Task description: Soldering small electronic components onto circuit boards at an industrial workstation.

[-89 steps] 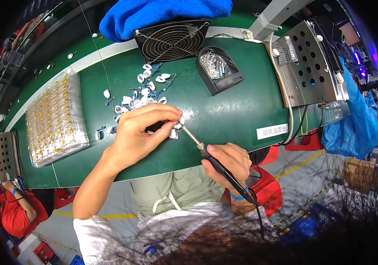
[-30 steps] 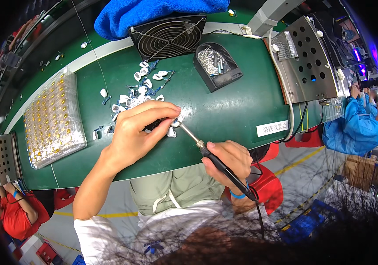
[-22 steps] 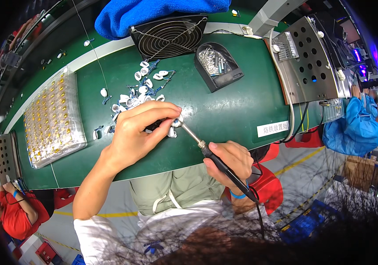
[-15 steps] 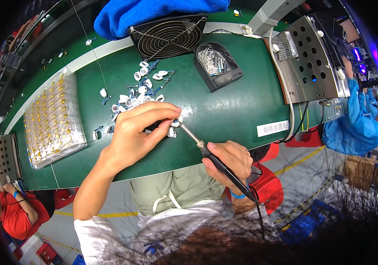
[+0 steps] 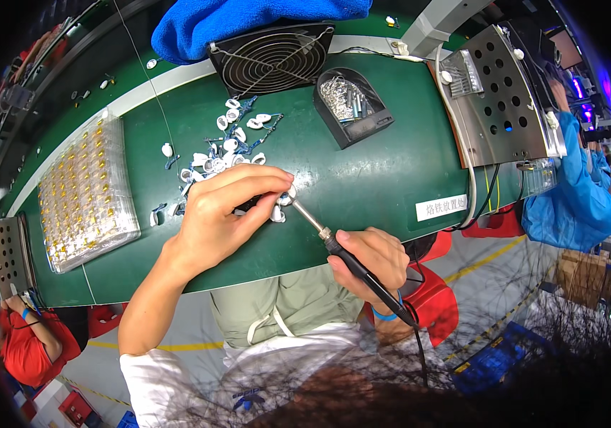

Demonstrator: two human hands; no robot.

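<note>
My right hand (image 5: 373, 262) is closed around a black-handled soldering iron (image 5: 355, 265), whose metal tip points up and left. The tip meets a small white earbud-like part (image 5: 287, 196) at the fingertips of my left hand (image 5: 227, 207). My left thumb and fingers pinch that part just above the table; my fingers hide some of it. Another white piece (image 5: 277, 214) shows right below the fingertips. Beyond my left hand lies a loose pile of white earbud-like shells (image 5: 230, 145) with dark blue strips attached.
On the green table (image 5: 391, 178), a stack of clear trays with gold pieces (image 5: 88, 192) stands left. A black fan (image 5: 275, 63) and a black bin of metal bits (image 5: 352, 107) are at the back. A perforated metal box (image 5: 498, 93) stands right. Co-workers sit both sides.
Both hands, the soldering iron and the pinched part hold still. White pieces on the far green strip have shifted slightly right. The blue-clothed co-worker's arm has moved a little.
</note>
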